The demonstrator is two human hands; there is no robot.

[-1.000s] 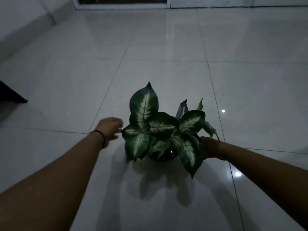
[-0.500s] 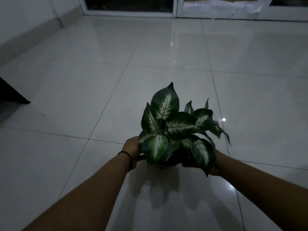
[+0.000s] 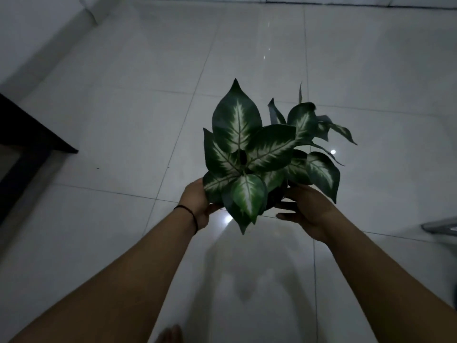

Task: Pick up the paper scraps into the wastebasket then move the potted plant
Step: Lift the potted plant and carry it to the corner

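Pot [image 3: 277, 196] mostly hidden under leaves [image 3: 247, 144]

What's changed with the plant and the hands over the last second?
Both hands closed in on the potted plant and lifted it off the floor; the left hand and right hand now hold it from either side. The dark furniture stays at the left.

Plant between our two hands, above the floor.
We've got the potted plant [image 3: 257, 154] centred; left hand [image 3: 197, 204] on its left side, right hand [image 3: 306, 211] on its right. Floor [image 3: 123, 120] below, furniture corner [image 3: 29, 139] far left.
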